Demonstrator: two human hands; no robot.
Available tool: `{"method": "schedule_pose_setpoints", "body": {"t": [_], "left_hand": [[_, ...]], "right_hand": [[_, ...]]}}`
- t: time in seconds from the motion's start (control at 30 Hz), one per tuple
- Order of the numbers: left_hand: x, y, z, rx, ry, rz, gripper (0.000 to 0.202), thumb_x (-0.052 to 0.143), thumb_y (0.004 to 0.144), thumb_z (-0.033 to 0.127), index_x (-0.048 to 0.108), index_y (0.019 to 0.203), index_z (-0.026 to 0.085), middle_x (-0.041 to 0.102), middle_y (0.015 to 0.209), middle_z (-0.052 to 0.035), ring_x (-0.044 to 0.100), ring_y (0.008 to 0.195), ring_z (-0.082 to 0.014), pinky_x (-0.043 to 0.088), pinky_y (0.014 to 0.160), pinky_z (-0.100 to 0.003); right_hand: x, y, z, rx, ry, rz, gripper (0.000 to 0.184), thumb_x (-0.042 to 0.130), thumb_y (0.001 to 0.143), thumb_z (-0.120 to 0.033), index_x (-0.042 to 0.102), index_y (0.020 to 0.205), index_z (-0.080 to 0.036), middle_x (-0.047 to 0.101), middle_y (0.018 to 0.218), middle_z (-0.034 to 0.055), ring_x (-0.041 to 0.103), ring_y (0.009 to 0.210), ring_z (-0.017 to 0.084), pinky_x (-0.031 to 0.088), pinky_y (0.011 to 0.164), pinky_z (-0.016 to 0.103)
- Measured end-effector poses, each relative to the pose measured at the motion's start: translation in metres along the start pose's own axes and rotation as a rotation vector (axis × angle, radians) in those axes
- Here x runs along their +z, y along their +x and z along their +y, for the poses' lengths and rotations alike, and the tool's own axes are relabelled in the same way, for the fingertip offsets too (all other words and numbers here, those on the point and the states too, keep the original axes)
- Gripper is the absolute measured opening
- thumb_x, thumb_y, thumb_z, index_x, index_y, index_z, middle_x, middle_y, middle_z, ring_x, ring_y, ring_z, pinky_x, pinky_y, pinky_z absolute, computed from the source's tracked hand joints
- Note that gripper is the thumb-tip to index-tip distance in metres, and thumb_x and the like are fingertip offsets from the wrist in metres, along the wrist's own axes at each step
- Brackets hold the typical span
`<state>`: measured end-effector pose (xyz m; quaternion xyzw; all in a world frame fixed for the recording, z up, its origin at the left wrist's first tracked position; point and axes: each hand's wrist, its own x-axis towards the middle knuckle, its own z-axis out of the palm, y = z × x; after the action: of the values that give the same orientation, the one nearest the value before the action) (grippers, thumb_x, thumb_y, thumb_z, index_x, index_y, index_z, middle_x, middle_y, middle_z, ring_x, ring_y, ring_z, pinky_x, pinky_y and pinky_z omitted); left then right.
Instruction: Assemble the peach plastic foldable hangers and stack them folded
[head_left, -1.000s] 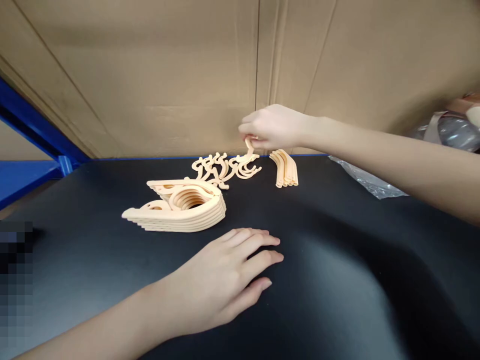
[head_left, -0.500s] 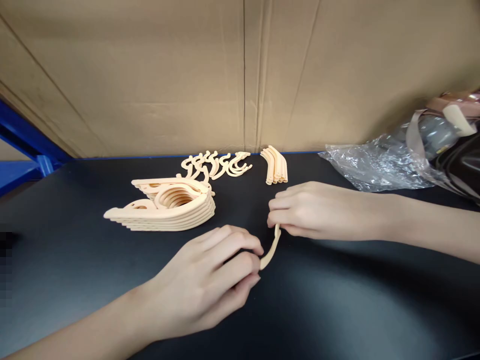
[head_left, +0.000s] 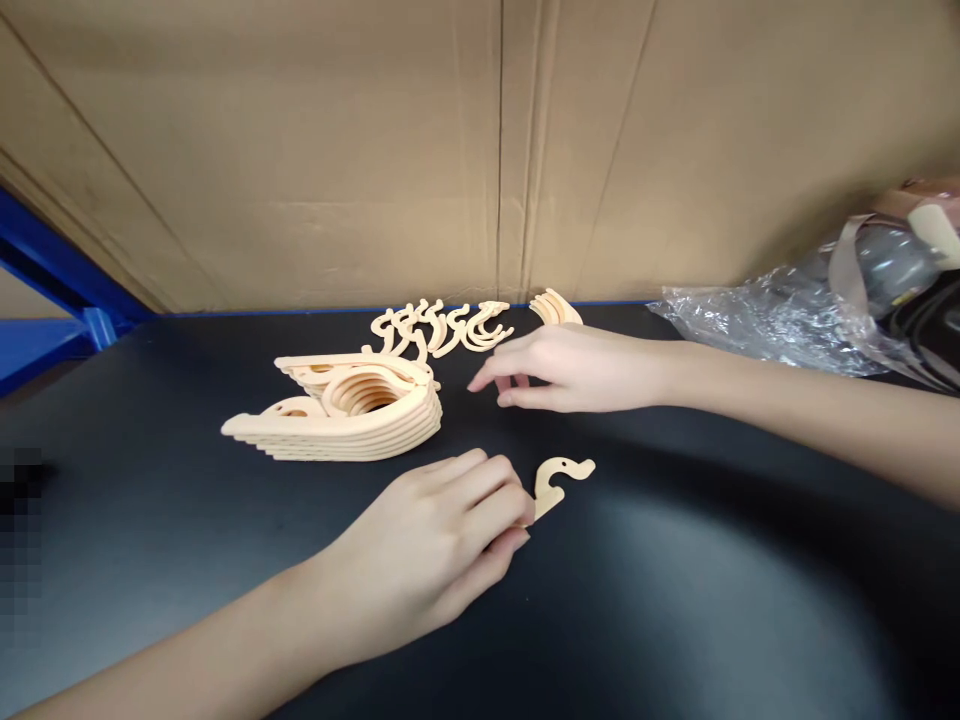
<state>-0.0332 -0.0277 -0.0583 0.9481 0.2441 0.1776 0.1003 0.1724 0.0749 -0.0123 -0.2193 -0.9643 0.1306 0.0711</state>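
Observation:
Pinched in my left hand is a cream plastic hanger hook, a curved piece with a small hole; its lower end is hidden by my fingers. My right hand is beyond it, empty, with fingers apart and pointing left over the table. A pile of cream hook-shaped pieces lies just past my right fingertips. To the left of my hands rests a neat stack of cream folding hanger parts. Partly behind my right hand are several curved cream strips.
The black tabletop reaches back to a brown cardboard wall. Crumpled clear plastic wrap and a dark bag lie at the back right. A blue metal frame stands at the left edge.
My right hand has let go of the hook and moved back and to the left, its fingers opening. My left hand still grips the hook, whose free end now shows. The view has shifted slightly.

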Motion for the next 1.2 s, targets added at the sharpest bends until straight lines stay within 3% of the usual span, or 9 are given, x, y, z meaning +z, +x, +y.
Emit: {"method": "schedule_pose_setpoints", "body": {"t": [0.07,0.2,0.43,0.63,1.0,1.2], "left_hand": [[0.0,-0.001,0.0,-0.005,-0.005,-0.003,0.011,0.046,0.097,0.014,0.056,0.095,0.018,0.059,0.09,-0.0016,0.052,0.078,-0.0159,0.041,0.069,-0.028],[0.0,-0.001,0.0,-0.003,-0.003,-0.004,0.012,0.046,0.097,0.013,0.056,0.094,0.017,0.06,0.09,-0.0018,0.052,0.076,-0.016,0.041,0.067,-0.029],[-0.001,0.001,0.0,-0.002,-0.007,0.007,0.012,0.045,0.097,0.013,0.056,0.094,0.017,0.059,0.088,-0.0018,0.051,0.073,-0.0157,0.041,0.066,-0.028],[0.0,0.0,-0.001,-0.004,-0.006,0.0,0.013,0.045,0.097,0.014,0.057,0.094,0.018,0.06,0.089,-0.0022,0.053,0.074,-0.0161,0.042,0.067,-0.028],[-0.001,0.0,0.001,-0.01,-0.005,-0.011,0.011,0.046,0.096,0.013,0.056,0.093,0.018,0.059,0.089,-0.0021,0.052,0.074,-0.0157,0.043,0.067,-0.028],[-0.001,-0.001,0.0,-0.012,0.016,0.002,0.013,0.045,0.097,0.014,0.057,0.093,0.017,0.06,0.088,-0.0025,0.052,0.074,-0.0161,0.043,0.067,-0.028]], "right_hand": [[0.007,0.013,0.005,-0.032,-0.055,0.037,0.032,0.051,0.095,-0.016,0.064,0.124,-0.019,0.072,0.105,0.005,0.064,0.096,0.02,0.045,0.078,0.031],[0.022,0.034,0.013,-0.072,-0.103,0.092,0.03,0.049,0.095,-0.016,0.066,0.121,-0.02,0.068,0.115,0.0075,0.063,0.093,0.021,0.044,0.073,0.031],[0.032,0.053,0.014,-0.039,-0.039,0.189,0.013,0.058,0.091,-0.019,0.069,0.098,-0.016,0.068,0.104,0.0063,0.061,0.086,0.017,0.041,0.069,0.027],[0.036,0.057,0.01,0.026,-0.091,0.224,0.011,0.06,0.089,-0.022,0.069,0.091,-0.016,0.068,0.098,0.0043,0.06,0.082,0.017,0.033,0.059,0.025],[0.04,0.06,0.008,0.132,-0.181,0.312,0.017,0.05,0.089,-0.016,0.067,0.086,-0.014,0.07,0.091,0.0055,0.059,0.079,0.017,0.028,0.057,0.027],[0.04,0.063,0.007,0.131,-0.119,0.292,0.017,0.057,0.089,-0.028,0.068,0.087,-0.015,0.07,0.09,0.0042,0.059,0.079,0.017,0.029,0.058,0.027]]}}
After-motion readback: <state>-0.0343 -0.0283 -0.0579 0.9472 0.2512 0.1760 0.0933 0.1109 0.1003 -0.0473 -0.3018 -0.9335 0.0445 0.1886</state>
